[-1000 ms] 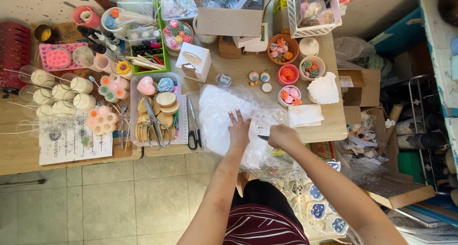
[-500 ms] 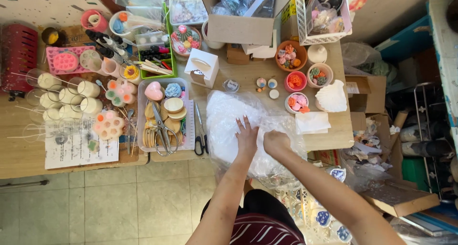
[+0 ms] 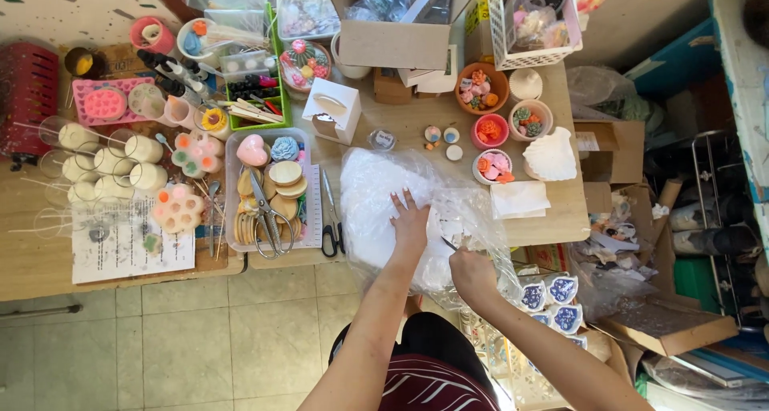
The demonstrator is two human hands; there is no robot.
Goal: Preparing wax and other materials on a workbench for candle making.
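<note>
My left hand [image 3: 410,219] lies flat, fingers spread, on a crumpled clear plastic bag [image 3: 372,191] with white material inside, at the near edge of the wooden table [image 3: 400,126]. My right hand [image 3: 473,273] is closed around a thin dark tool [image 3: 448,242] whose tip points at the bag's near right edge, just off the table's edge. What kind of tool it is cannot be made out.
Black scissors [image 3: 331,219] lie left of the bag, beside a clear tray [image 3: 268,191] of wooden discs. Small bowls [image 3: 490,129], a white shell dish [image 3: 549,155] and a paper napkin [image 3: 519,199] sit to the right. Glasses with white wax [image 3: 104,159] stand far left. Cardboard boxes [image 3: 392,38] are behind.
My right hand has drawn back from on top of the bag toward my body, to the bag's near right edge. My left hand stays pressed on the bag.
</note>
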